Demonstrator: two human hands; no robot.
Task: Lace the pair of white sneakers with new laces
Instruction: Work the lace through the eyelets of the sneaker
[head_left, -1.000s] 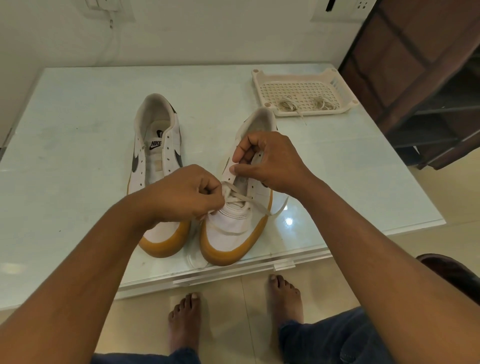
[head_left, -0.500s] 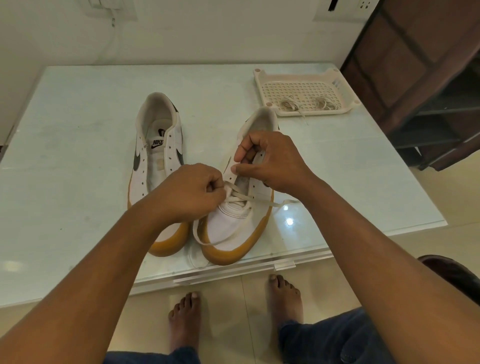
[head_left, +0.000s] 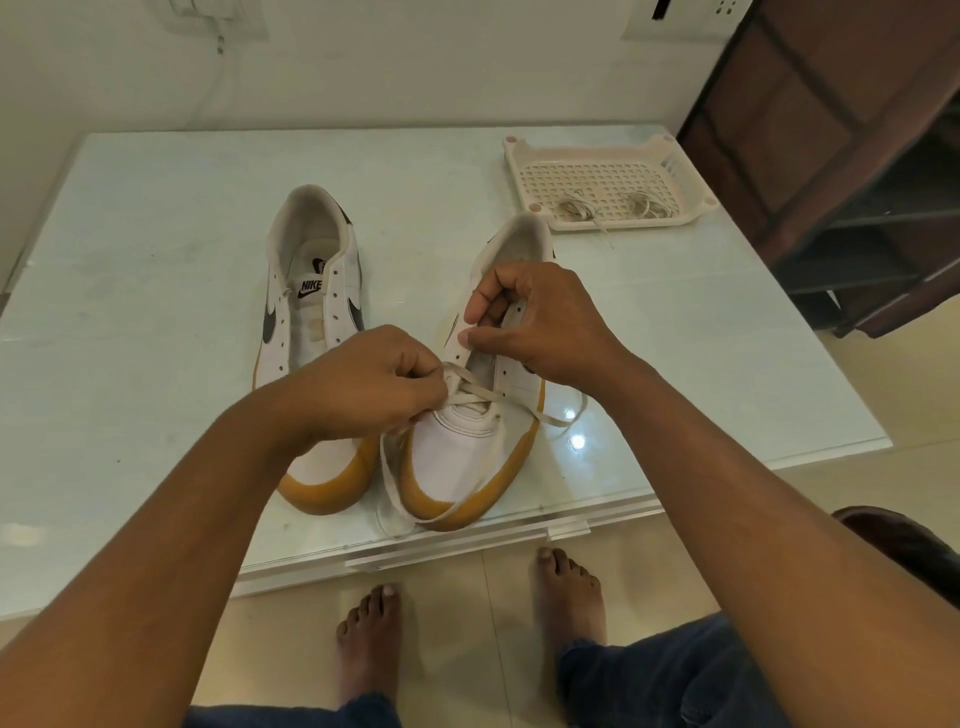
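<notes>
A home room, judging by the glass-topped table (head_left: 156, 234), tiled floor (head_left: 467, 649), wall sockets (head_left: 691, 21) and wooden shelf (head_left: 831, 130).

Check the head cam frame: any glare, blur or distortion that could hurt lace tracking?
Head view: one small glare spot on the glossy table, right of the half-laced sneaker, near the loose end of the lace; wide-angle bowing in the head view curves the table edges; light there is soft, shadows faint, lace by the left hand sharp.

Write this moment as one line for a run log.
left hand: pinches lace | right hand: grips right sneaker at eyelet edge | left sneaker: not held
</notes>
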